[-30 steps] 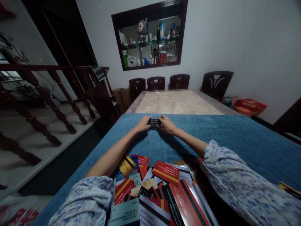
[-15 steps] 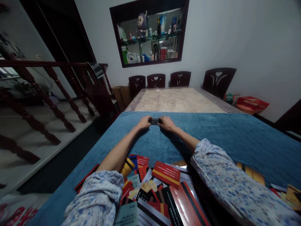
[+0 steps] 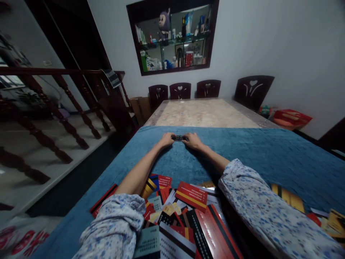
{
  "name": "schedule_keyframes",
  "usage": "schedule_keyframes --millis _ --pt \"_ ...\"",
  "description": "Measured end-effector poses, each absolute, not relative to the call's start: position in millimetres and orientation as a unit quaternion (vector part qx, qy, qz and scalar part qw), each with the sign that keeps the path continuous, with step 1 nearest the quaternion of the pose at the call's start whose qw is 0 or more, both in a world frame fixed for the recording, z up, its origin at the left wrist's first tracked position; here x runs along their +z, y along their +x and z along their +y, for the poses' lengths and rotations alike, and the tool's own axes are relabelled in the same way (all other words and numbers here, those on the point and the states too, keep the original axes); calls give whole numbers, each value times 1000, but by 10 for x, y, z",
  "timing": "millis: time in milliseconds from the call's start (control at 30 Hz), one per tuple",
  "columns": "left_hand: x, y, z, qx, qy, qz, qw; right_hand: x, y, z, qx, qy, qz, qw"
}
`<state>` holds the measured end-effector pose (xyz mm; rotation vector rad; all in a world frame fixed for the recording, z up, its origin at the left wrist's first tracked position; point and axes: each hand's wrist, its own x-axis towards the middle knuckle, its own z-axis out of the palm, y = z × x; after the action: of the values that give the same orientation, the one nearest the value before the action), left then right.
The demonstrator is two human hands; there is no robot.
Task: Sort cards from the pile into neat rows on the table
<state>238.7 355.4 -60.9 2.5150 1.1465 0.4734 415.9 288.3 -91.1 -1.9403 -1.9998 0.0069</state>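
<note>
Both arms reach far over the blue cloth (image 3: 242,158). Between the hands lies a small black card (image 3: 179,138) with rows of pale print, flat on or just above the cloth. My left hand (image 3: 167,140) has its fingers closed on the card's left end. At the right end, my right hand (image 3: 193,140) grips it the same way, thumb and fingers pressed together. Close to my body, a loose heap of cards spreads between the forearms, with a red card (image 3: 191,196) with a yellow stripe on top and a grey-green card (image 3: 147,240) at the front.
More cards, among them a yellow one (image 3: 288,198), lie at the right beyond my sleeve. Past the cloth the marbled tabletop (image 3: 202,112) continues to dark chairs (image 3: 208,89). A wooden railing (image 3: 70,93) runs along the left, and a red bag (image 3: 291,118) stands at the right.
The view has shifted slightly. Both hands keep their hold on the black card, at about the same spot on the cloth.
</note>
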Motion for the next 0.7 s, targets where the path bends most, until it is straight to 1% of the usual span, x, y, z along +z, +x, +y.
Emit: schedule_keyframes --millis 267,433,533,700 --pt "-633 2372 3494 194 884 395 157 -917 4120 2841 2 -698 -693 181" --pt "-638 2285 3435 217 883 391 144 -913 4143 2798 -12 -691 -693 205" --pt "-616 2219 3394 226 880 394 137 -853 4140 2744 -20 -675 -703 224" --pt "-523 2075 3294 242 876 396 128 -654 4017 2574 -22 -658 -717 230"
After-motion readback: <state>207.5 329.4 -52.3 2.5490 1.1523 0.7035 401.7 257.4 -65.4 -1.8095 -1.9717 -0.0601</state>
